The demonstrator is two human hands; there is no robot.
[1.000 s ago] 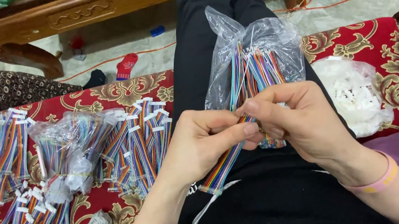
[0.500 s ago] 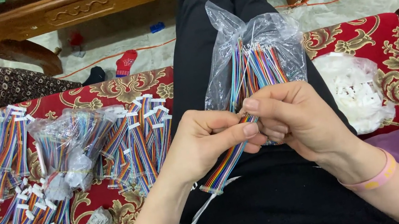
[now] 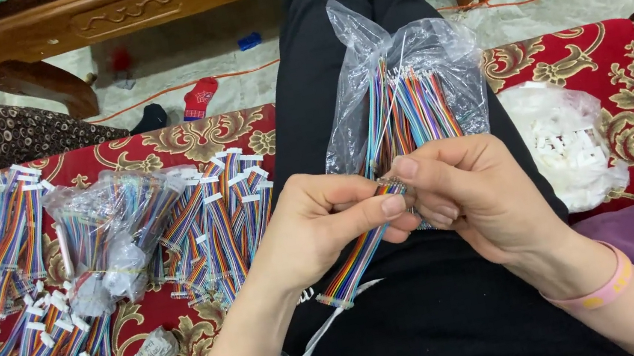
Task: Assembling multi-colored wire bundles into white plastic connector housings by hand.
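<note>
Two hands meet over the person's lap, and all positions below are given relative to them. Beneath and to both sides lies the red patterned cushion. Left of the hands, loose rainbow ribbon cables lie spread on it. Directly beyond the hands stands a clear plastic bag of coloured wires. To the right sits a bag of white connectors. Left hand and right hand are both closed, fingertips pinching one rainbow ribbon cable, whose free end hangs below the left hand.
</note>
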